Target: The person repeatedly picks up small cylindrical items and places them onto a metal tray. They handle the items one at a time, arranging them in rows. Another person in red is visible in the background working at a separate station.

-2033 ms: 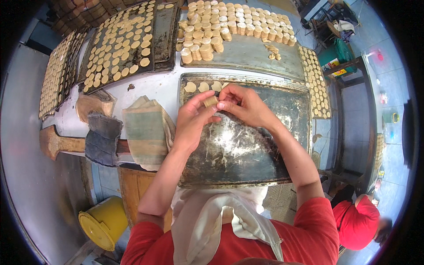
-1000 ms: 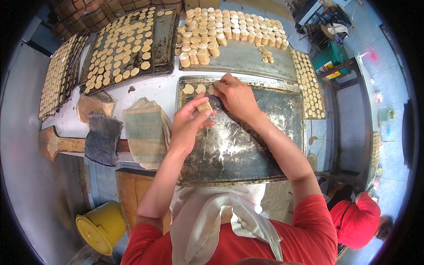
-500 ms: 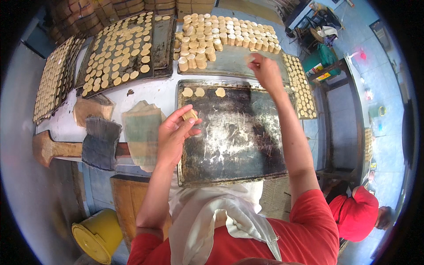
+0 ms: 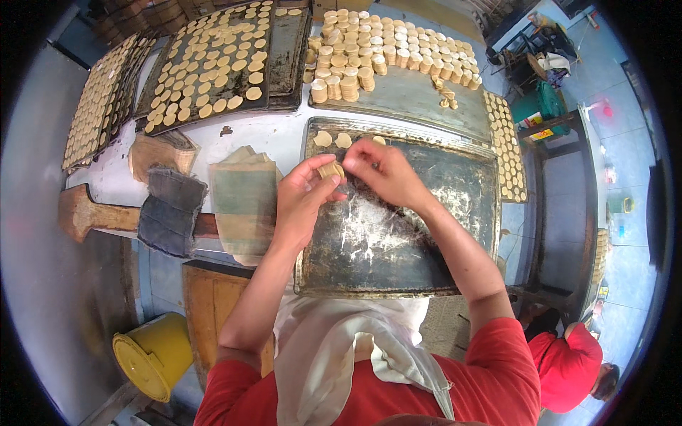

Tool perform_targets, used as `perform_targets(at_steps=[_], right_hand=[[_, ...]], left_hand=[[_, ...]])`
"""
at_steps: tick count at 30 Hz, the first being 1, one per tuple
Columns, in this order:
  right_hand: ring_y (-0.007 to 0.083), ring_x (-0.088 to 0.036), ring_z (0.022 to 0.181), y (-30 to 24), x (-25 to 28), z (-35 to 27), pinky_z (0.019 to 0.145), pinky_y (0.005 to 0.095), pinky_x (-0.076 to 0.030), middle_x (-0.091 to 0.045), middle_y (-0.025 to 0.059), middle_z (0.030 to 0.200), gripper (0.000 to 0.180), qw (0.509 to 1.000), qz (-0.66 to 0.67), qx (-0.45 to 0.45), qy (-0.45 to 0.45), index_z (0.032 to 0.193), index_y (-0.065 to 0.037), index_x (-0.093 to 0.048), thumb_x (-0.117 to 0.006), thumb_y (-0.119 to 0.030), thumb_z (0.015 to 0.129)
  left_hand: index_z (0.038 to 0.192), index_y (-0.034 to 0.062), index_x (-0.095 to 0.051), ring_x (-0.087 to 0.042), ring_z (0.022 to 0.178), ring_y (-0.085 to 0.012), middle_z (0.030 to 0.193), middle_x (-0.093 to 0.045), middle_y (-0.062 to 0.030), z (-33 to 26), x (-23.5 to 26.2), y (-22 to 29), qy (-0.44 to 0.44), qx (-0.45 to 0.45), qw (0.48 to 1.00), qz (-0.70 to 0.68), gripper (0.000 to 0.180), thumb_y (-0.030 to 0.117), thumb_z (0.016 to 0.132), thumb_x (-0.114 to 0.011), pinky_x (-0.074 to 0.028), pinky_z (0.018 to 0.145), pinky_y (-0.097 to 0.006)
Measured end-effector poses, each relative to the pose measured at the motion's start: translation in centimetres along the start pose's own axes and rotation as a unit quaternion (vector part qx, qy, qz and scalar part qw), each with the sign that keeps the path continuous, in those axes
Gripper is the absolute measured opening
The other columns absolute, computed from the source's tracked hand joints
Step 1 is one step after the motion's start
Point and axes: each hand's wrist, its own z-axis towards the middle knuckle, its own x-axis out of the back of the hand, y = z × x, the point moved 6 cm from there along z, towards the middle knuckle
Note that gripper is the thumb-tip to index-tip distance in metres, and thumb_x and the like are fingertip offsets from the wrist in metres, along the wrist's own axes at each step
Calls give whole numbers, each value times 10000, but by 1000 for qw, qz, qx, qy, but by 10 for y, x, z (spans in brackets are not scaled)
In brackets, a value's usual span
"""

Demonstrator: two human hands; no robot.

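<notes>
My left hand (image 4: 302,199) is closed around a short stack of thin, pale dough rounds (image 4: 329,170), held up over the near left part of a dark, worn baking tray (image 4: 426,245). The fingers of my right hand (image 4: 387,174) are curled and pinch at the right edge of that stack, on a dough round as far as I can see. Along the tray's far edge lie 3 flat dough rounds (image 4: 343,140), the rightmost partly behind my right hand. Beyond, on a second tray (image 4: 405,92), stand many stacks of rounds (image 4: 398,53) and a few crumpled dough scraps (image 4: 446,96).
Left on the white table, trays of spread rounds (image 4: 206,71) and a tilted pile of filled trays (image 4: 106,99) stand beside folded cloths (image 4: 245,199) and a wooden paddle (image 4: 99,216). Another filled tray (image 4: 508,145) is at right. A yellow bucket (image 4: 153,355) and a person in red (image 4: 568,369) are lower down.
My right hand has come back from the far tray to the stack in my left hand. Crumpled dough scraps now show on the far tray near where it was. The view has shifted slightly.
</notes>
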Motion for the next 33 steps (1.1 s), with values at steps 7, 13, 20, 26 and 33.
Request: perform_targets(at_steps=[7, 13, 20, 26, 33], right_hand=[[410, -731, 864, 5, 33, 21, 790, 476, -572, -764, 182, 991, 233, 936, -336, 10, 101, 1015, -44, -761, -773, -275, 989], [311, -735, 837, 16, 31, -12, 790, 448, -577, -769, 173, 934, 208, 992, -70, 107, 17, 1007, -39, -751, -767, -247, 1004], [327, -755, 829, 40, 80, -31, 760, 453, -570, -780, 192, 982, 293, 976, -210, -41, 43, 1037, -38, -787, -752, -328, 1047], [241, -697, 830, 37, 82, -43, 795, 407, -556, -761, 133, 931, 250, 991, -68, -51, 101, 1072, -25, -745, -763, -274, 1048], [356, -745, 848, 35, 107, -41, 814, 439, -587, -769, 167, 1004, 242, 956, -238, -18, 171, 998, -35, -759, -778, -277, 999]], left_hand=[[1459, -42, -637, -731, 1156, -216, 1320, -714, -135, 11, -8, -8, 15, 20, 999, 24, 433, 42, 1050, -753, -654, 876, -344], [1479, -41, -625, -732, 1172, -228, 1323, -704, -125, 17, -32, -11, -33, 39, 998, 47, 440, 60, 1064, -732, -663, 898, -348], [1512, -35, -590, -734, 1194, -230, 1331, -717, -128, 26, -63, -21, -73, 47, 996, 26, 472, 65, 1070, -720, -660, 928, -349], [1506, -20, -589, -735, 1198, -230, 1309, -734, -138, 31, -77, -30, -91, 71, 993, 31, 460, 59, 1071, -718, -648, 933, -347], [1491, -20, -610, -737, 1179, -223, 1284, -714, -121, 33, -87, -32, -83, 74, 992, 58, 451, 51, 1060, -724, -645, 926, -348]])
